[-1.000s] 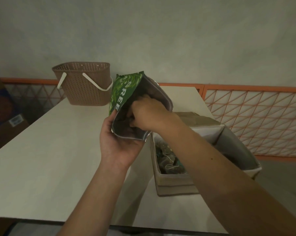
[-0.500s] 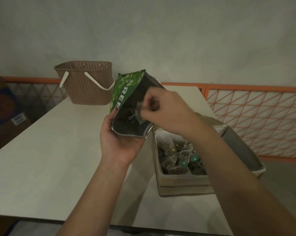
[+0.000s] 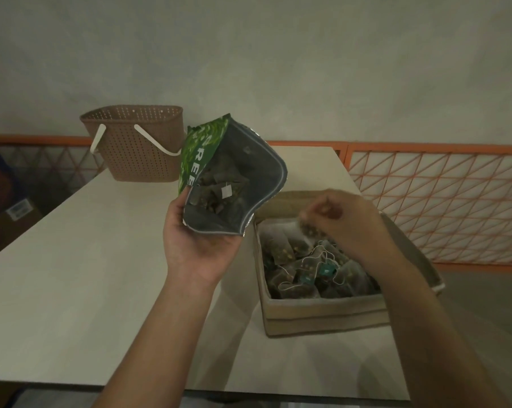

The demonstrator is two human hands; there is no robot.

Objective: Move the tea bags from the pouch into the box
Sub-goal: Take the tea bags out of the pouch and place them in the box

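Observation:
My left hand grips the bottom of a green foil pouch, which is tilted with its mouth open toward me; several tea bags lie inside it. To the right on the table stands an open cardboard box with several tea bags piled in it, strings and green tags showing. My right hand hovers over the box's far left part and pinches a tea bag that hangs just above the pile.
A brown perforated basket with white handles stands at the table's far left. The white table ends near me and on the right behind the box. An orange lattice railing runs behind it. Cardboard cartons sit on the floor at left.
My right hand has come out of the pouch with a tea bag and moved right and down over the box. The left hand keeps holding the pouch, now tilted more open.

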